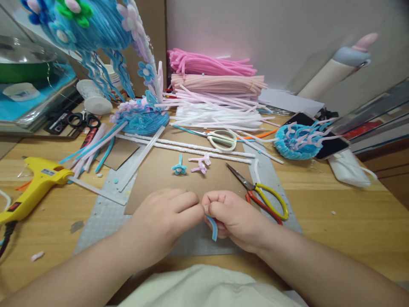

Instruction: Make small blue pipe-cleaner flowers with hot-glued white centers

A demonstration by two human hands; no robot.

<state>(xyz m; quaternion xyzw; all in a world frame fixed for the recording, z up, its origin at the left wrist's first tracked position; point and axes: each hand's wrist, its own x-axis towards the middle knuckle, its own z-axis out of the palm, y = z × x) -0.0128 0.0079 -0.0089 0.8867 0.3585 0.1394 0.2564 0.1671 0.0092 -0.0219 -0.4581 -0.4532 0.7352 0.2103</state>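
Above the near edge of the cardboard sheet (150,183), my left hand (172,213) and my right hand (233,215) meet with fingertips together. A short piece of blue pipe cleaner (213,230) hangs down from the pinch of my right hand. My left fingers are curled closed against the same spot, and what lies between them is hidden. Just beyond the hands rest a small blue pipe-cleaner flower (179,169) and small pink pipe-cleaner pieces (200,165). Scissors with yellow and red handles (260,194) lie spread beside my right hand.
A yellow glue gun (38,183) lies at left. Behind stand a blue flowered jellyfish-like ornament (92,30) and bundles of pink and white pipe cleaners (217,85). White-handled scissors (220,140) lie mid-table. At right, a blue fuzzy piece (297,143) rests over a phone (334,147).
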